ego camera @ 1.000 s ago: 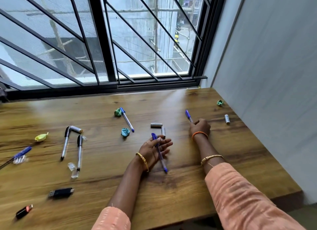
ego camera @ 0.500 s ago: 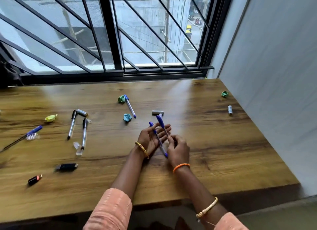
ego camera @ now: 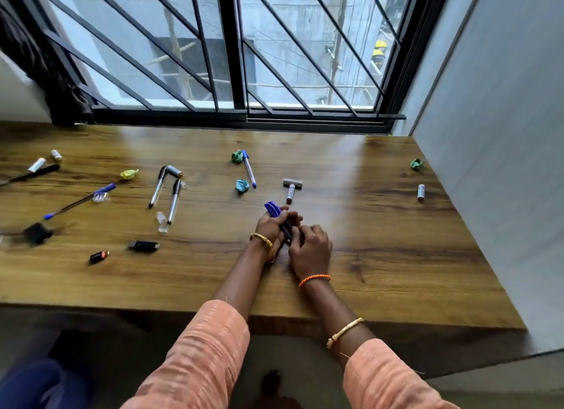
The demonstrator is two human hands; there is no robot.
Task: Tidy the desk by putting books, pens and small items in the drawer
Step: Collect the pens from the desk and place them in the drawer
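Observation:
My left hand curls round two blue-capped pens above the wooden desk; their caps stick out past the fingers. My right hand lies beside it, fingers bent at the pens' lower ends, which are hidden. Loose on the desk lie another blue pen, two black-capped pens, a blue pen at the left and two batteries just beyond my hands. No drawer is in view.
Crumpled green paper balls, a yellow wrapper, a black USB stick, a small black-and-red item, clear pen caps and a battery near the right wall dot the desk. A barred window stands behind.
My right hand brought a second blue pen from the right to my left hand. The left hand's fingers have curled over both pens. The view has pulled back and tilted down.

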